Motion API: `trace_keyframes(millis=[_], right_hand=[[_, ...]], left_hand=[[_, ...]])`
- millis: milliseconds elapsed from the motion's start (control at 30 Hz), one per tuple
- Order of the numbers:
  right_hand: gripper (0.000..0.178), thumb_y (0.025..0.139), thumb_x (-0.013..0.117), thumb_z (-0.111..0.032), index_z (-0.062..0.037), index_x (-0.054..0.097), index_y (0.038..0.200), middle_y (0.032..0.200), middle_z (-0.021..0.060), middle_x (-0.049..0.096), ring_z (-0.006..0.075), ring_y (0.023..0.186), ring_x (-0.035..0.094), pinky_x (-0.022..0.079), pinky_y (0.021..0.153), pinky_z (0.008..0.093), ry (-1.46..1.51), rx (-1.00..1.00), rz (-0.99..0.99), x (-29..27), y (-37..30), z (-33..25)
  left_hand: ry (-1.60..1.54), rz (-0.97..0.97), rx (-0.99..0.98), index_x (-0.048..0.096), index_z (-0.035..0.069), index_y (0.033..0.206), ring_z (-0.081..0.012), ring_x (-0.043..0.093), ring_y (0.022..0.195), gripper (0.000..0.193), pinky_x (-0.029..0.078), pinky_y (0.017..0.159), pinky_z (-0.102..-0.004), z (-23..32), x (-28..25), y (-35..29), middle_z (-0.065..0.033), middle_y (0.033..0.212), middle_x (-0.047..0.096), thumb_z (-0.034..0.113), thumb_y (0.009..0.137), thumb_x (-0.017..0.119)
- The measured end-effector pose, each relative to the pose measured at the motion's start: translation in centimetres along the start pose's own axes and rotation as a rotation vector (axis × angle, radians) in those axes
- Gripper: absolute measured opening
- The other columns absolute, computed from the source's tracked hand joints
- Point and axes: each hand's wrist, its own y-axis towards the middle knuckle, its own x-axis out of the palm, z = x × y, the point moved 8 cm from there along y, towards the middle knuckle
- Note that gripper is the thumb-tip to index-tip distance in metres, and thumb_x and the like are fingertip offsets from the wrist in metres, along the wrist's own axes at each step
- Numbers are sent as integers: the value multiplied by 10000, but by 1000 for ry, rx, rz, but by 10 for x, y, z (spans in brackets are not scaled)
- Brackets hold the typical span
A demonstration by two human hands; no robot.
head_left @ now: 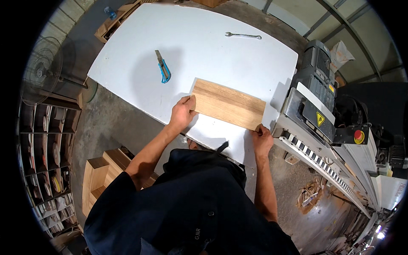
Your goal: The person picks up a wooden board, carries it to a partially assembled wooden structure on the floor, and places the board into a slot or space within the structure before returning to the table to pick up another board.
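Observation:
A rectangular wooden board [228, 104] with brown grain lies over the near part of the white tabletop [199, 38], slightly slanted. My left hand [183, 111] grips its left end, fingers closed at the edge. At the near right corner, my right hand [262, 140] pinches the board between thumb and fingers. Whether the board rests flat or is lifted a little, I cannot tell. Beyond it to the left lies a blue utility knife [164, 70] with its blade out. A metal combination wrench [243, 35] lies near the table's far edge.
Close on the right stands a machine with a grey motor [315, 63], a red stop button [359, 136] and a slatted conveyor track [327, 170]. Wooden box pieces [100, 174] stand on the floor at left, near a shelf rack [46, 148] and a fan [41, 72].

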Motion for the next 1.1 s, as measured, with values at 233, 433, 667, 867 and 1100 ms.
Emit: trace_keyframes(millis=[233,433,667,867,1100], right_hand=[[249,658,741,-129,-36,654,872,759,147,634,293,690,629,500,646,357,95,68,8,2,-1,9],[241,724,721,-159,-18,654,909,746,124,636,195,654,612,487,636,316,228,99,-196,12,6,16],[246,851,610,-183,56,659,884,652,52,592,98,636,510,438,596,281,432,334,-176,21,5,44],[278,850,635,-201,69,685,898,675,18,596,89,598,490,404,551,250,393,285,-122,18,5,41],[286,837,643,-196,73,681,924,693,37,616,95,621,511,423,567,261,399,299,-178,17,4,32]], left_hand=[[-25,-26,-27,534,-17,1199,-362,575,1008,579,498,846,-386,-3,0,2,-219,1157,564,62,661,734],[-175,-26,-72,459,-46,1275,-310,595,1008,639,493,837,-355,-18,3,5,-214,1144,578,87,711,729],[-519,-49,-417,379,-86,1327,-201,645,825,649,498,766,-289,-39,16,13,-182,962,665,43,763,673],[-577,-65,-451,537,-25,1170,-160,619,763,443,485,720,-276,-27,6,12,-131,917,675,14,746,662],[-702,-75,-383,587,8,1060,-157,601,746,349,475,715,-288,-42,19,3,-95,840,660,-6,721,668]])
